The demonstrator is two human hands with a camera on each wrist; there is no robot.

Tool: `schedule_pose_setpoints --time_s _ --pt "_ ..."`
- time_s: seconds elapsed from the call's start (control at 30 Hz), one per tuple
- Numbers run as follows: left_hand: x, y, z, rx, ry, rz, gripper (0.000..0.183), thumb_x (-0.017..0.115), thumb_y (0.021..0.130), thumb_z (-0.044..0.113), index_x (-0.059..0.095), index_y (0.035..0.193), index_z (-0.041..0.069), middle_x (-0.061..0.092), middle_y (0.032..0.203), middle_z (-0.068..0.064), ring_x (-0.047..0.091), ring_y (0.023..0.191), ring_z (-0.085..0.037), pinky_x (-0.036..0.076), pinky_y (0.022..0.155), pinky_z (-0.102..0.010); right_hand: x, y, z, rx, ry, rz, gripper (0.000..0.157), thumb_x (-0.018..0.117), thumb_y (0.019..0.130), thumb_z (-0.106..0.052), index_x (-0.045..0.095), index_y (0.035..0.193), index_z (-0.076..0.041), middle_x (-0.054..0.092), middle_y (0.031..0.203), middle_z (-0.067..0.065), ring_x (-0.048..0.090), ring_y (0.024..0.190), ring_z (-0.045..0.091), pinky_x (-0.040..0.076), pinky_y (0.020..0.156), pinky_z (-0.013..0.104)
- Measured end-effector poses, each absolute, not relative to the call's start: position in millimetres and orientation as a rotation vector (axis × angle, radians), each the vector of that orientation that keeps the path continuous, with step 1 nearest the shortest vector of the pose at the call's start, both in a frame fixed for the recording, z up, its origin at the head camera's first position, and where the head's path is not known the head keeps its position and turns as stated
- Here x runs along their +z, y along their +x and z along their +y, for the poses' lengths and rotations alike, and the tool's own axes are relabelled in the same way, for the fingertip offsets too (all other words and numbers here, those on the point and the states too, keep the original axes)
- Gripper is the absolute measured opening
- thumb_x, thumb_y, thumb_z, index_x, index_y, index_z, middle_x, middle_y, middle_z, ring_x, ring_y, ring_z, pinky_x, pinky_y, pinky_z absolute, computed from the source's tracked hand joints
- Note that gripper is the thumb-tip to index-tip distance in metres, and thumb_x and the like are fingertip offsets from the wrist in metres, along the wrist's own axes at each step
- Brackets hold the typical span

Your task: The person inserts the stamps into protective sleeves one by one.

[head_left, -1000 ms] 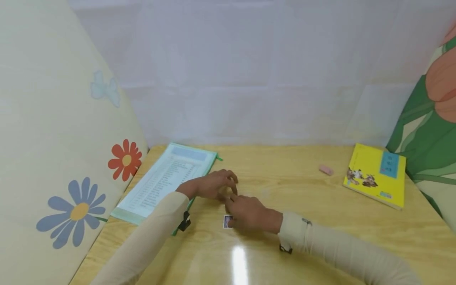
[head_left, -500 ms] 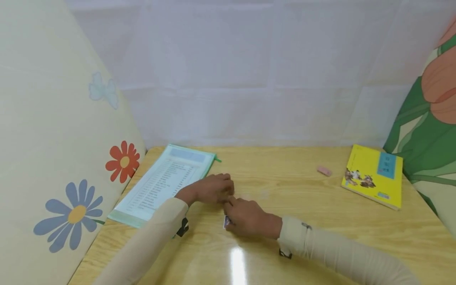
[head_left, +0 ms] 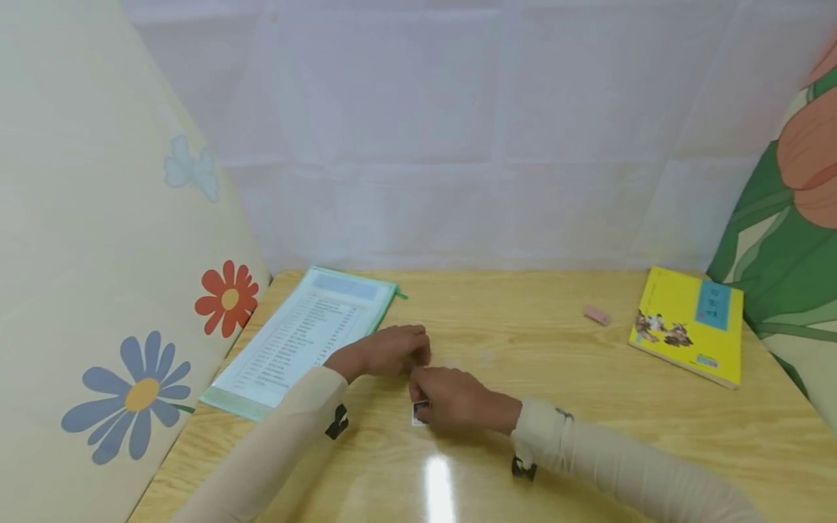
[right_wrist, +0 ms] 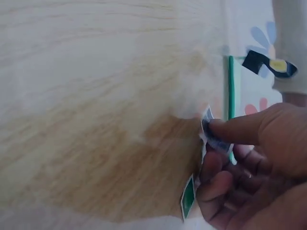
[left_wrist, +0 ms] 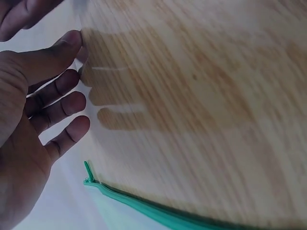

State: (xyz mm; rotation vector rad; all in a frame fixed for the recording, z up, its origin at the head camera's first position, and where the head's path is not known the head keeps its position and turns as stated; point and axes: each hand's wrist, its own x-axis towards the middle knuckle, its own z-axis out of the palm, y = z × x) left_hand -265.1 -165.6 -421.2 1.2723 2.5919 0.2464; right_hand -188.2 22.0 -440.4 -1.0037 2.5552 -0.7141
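At the middle of the wooden table [head_left: 523,363], right of the folder [head_left: 294,338], the left hand [head_left: 389,350], spread one second ago, now has its fingers drawn in beside the right hand [head_left: 454,399]; judged from this, both hands work one spot. The right thumb and fingers clamp the small picture card [head_left: 418,406], visible at that hand's left edge. A green piece [right_wrist: 188,199] sits beside these fingers. The left thumb and nearest fingertip appear to pinch a pale piece [left_wrist: 81,55], though the contact is partly obscured.
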Motion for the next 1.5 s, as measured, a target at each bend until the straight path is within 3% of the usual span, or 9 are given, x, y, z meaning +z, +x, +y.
schedule_pose_setpoints --time_s 0.17,0.43,0.67,0.8,0.93,1.07,1.27,1.5 --pt "-422 -263 -167 0.353 1.223 2.561 0.019 0.063 0.1 0.009 0.062 0.119 0.01 0.056 0.114 0.0 0.057 0.102 -0.015 0.05 0.092 -0.032 -435 -195 28 -0.853 -1.04 2.448 0.014 0.07 0.097 -0.022 0.057 0.099 -0.024 0.06 0.081 -0.012 0.055 0.068 0.005 0.048 0.059 0.023" --pt "-428 -267 -166 0.31 1.248 2.609 0.012 0.062 0.1 0.008 0.065 0.106 0.017 0.052 0.102 0.007 0.054 0.091 -0.009 0.05 0.084 -0.027 -428 -202 36 -0.981 -1.116 2.406 0.012 0.069 0.098 -0.023 0.059 0.104 -0.023 0.062 0.092 -0.014 0.06 0.075 0.003 0.052 0.064 0.022" --pt "-428 -267 -164 0.382 1.238 2.6 0.007 0.06 0.101 0.011 0.061 0.105 0.017 0.052 0.098 0.004 0.05 0.084 -0.012 0.047 0.076 -0.031 -414 -216 54 -1.164 -1.017 2.387 0.009 0.067 0.1 -0.028 0.062 0.107 -0.024 0.065 0.093 -0.01 0.063 0.08 0.01 0.054 0.068 0.028" --pt "-429 -269 -164 0.613 1.121 2.56 0.007 0.062 0.101 0.014 0.057 0.106 0.014 0.059 0.092 0.006 0.056 0.08 -0.01 0.051 0.071 -0.029 -405 -227 69 -1.379 -0.9 2.421 0.012 0.064 0.101 -0.033 0.063 0.107 -0.022 0.066 0.094 -0.003 0.064 0.082 0.023 0.054 0.065 0.035" --pt "-426 -270 -163 0.862 1.103 2.529 0.024 0.065 0.099 0.005 0.051 0.118 0.007 0.064 0.087 0.002 0.06 0.074 -0.01 0.053 0.066 -0.029 -401 -233 80 -1.61 -0.765 2.415 0.02 0.061 0.103 -0.035 0.062 0.112 -0.017 0.065 0.097 0.009 0.063 0.08 0.038 0.054 0.06 0.041" --pt "-422 -267 -159 0.953 1.064 2.555 0.045 0.067 0.097 0.004 0.042 0.135 0.007 0.064 0.087 0.002 0.062 0.074 -0.011 0.053 0.067 -0.03 -403 -235 84 -1.713 -0.703 2.42 0.022 0.06 0.103 -0.033 0.06 0.114 -0.014 0.066 0.099 0.01 0.064 0.08 0.037 0.055 0.062 0.046" --pt "-415 -262 -153 0.93 1.016 2.629 0.038 0.072 0.095 0.012 0.053 0.128 0.007 0.062 0.085 0.005 0.059 0.07 -0.011 0.051 0.061 -0.028 -405 -236 83 -1.763 -0.675 2.379 0.023 0.06 0.103 -0.032 0.059 0.113 -0.012 0.066 0.103 0.007 0.067 0.086 0.032 0.055 0.075 0.057" --pt "-412 -258 -149 1.076 1.093 2.571 0.058 0.073 0.094 0.009 0.036 0.137 0.006 0.062 0.08 0.002 0.063 0.066 -0.015 0.053 0.061 -0.03 -411 -238 81 -1.688 -0.62 2.332 0.022 0.061 0.103 -0.03 0.06 0.113 -0.01 0.066 0.104 0.008 0.066 0.092 0.039 0.055 0.077 0.058"
